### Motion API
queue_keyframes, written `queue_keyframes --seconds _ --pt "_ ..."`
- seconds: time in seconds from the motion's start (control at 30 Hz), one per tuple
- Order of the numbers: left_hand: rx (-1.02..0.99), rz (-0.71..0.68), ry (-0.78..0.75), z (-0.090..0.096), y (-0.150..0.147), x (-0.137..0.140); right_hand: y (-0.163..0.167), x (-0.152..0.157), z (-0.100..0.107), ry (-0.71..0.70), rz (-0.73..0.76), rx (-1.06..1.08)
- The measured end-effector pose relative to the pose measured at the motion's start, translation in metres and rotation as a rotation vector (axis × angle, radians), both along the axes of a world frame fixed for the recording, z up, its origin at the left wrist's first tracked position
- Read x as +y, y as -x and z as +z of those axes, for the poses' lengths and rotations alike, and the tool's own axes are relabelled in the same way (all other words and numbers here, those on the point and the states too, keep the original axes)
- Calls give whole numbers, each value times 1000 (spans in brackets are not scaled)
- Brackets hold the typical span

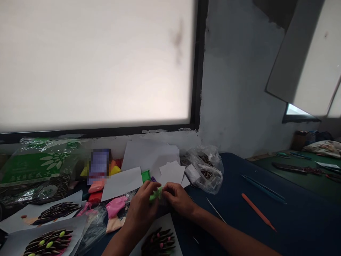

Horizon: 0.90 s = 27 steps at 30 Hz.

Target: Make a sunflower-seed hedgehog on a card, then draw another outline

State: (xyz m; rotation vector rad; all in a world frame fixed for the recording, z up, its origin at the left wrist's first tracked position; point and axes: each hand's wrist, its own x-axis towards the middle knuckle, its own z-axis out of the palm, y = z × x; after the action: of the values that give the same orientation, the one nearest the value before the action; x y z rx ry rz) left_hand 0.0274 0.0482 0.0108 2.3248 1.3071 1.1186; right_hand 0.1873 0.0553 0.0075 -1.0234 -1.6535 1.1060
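My left hand [144, 204] is closed around a small light green packet [156, 194], which looks like soft modelling clay in clear plastic. At the packet's right side, my right hand [178, 199] has its thumb and fingers pinched together on the clear wrapping. Both hands hover just above a white card [162, 245] bearing dark striped seeds and small pink dots. My left forearm covers part of that card. Pink clay [116, 206] and a peach-coloured piece [115, 224] in plastic lie left of my left hand.
Finished-looking seed cards [48, 241] lie at left, below a green seed bag [34, 163]. White paper sheets [149, 154] lean by the wall. A clear bag of seeds [206, 170] sits right of them. Blue tweezers [263, 188], an orange tool [258, 212] and a thin metal rod [215, 209] lie right.
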Motion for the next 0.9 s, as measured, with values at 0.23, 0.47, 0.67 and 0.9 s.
queue_keyframes --seconds 0.23,0.47,0.67,0.9 --pt "243 5 -35 -12 15 11 -1 -1 3 -22 -4 -20" --pt "85 -99 31 -21 15 15 -3 -4 5 -98 -220 -72" --pt "-31 -58 88 -27 11 15 1 -8 6 -143 -235 -62" --pt "-107 -38 182 -22 13 14 4 -8 2 -144 -149 43"
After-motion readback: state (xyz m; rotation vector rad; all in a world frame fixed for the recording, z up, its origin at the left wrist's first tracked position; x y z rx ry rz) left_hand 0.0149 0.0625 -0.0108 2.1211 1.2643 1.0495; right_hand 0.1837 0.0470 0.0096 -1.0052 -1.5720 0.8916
